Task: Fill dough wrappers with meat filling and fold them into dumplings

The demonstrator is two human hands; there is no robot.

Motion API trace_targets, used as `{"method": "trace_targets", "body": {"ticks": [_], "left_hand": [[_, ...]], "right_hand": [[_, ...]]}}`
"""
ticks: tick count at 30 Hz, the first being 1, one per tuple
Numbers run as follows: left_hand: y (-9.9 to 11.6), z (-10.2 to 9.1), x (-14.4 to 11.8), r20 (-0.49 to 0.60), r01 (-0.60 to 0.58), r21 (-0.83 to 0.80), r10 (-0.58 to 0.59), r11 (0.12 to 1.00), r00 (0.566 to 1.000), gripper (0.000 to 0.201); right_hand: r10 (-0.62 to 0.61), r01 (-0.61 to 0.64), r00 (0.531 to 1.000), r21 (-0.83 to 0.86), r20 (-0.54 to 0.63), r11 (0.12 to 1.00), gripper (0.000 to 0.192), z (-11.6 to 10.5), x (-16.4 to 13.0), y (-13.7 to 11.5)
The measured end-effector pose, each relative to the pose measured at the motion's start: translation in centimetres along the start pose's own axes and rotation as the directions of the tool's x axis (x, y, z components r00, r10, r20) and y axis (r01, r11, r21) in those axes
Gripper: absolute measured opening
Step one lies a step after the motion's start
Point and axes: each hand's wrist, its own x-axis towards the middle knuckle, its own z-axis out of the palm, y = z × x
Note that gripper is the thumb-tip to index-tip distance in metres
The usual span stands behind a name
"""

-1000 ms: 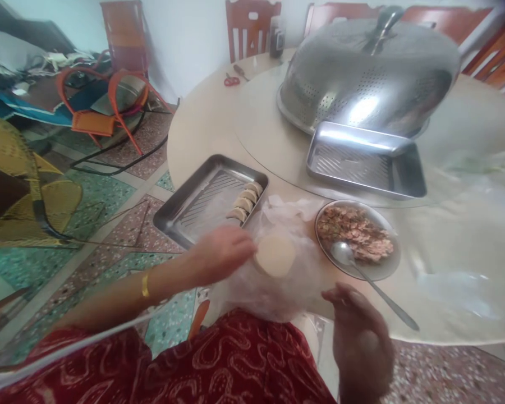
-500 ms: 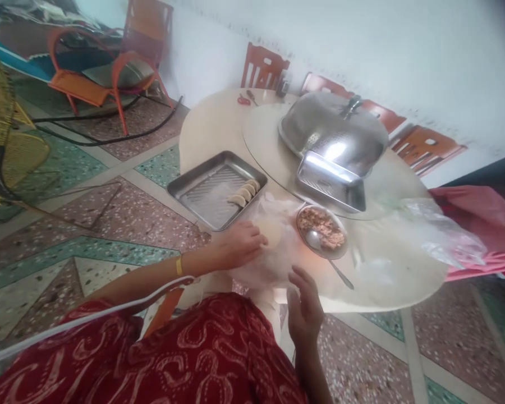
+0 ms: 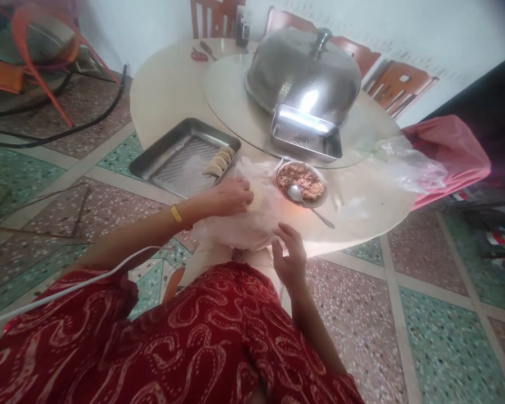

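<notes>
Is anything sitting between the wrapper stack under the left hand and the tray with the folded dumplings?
Nothing visible. The left hand rests on the wrapper stack in its plastic bag; the tray lies just beyond, dumplings at its near edge.

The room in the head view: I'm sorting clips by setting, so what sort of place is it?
Most likely a home dining room: a round table with wooden chairs, a domed metal food cover, and a tray of folded dumplings near the left hand.
</notes>
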Motion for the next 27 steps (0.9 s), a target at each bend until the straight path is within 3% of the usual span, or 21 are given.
{"method": "trace_targets", "body": {"ticks": [12, 22, 27], "left_hand": [[1.1, 0.2, 0.8, -0.004, 0.037, 0.080, -0.037, 0.996, 0.999, 0.013], [2.4, 0.2, 0.2, -0.085, 0.042, 0.169, -0.028, 0.985, 0.996, 0.015], [1.1, 0.3, 0.1, -0.076, 0.084, 0.013, -0.082, 0.996, 0.994, 0.018]], "right_hand": [[0.030, -0.030, 0.999, 0.020, 0.012, 0.999, 0.022, 0.2, 0.2, 0.4], [-0.121, 0.122, 0.992, -0.034, 0.024, 0.992, 0.023, 2.1, 3.2, 1.9], [-0.210, 0.212, 0.977, -0.080, 0.032, 0.974, 0.023, 3.8, 6.1, 3.1]]}}
